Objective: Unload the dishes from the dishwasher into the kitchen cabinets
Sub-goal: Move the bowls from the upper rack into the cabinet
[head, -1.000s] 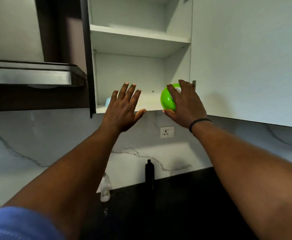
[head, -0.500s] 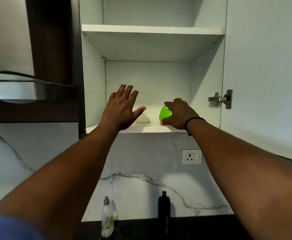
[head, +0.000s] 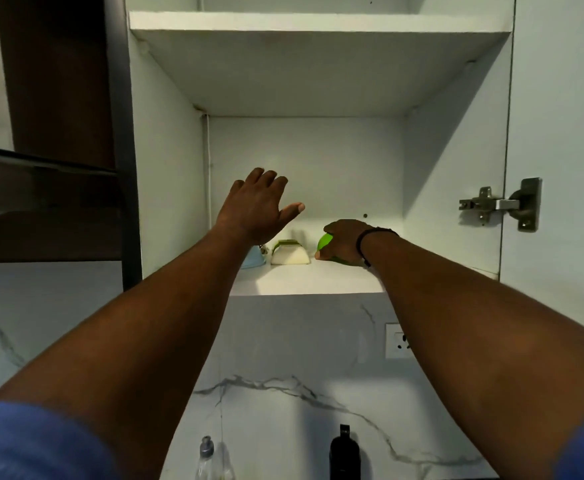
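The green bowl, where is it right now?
In the head view, the green bowl sits on the cabinet's lower shelf, right of centre, gripped by the right hand, just right of a white container.

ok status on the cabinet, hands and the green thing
Right hand gripping green dish, on lower shelf. Left hand open, hovering. White container sits left of it, apart.

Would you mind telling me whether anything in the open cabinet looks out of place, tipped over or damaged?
Nothing stands out. The right hand grips a green bowl on the lower shelf, beside a white and green container and a light blue item. The left hand hovers open.
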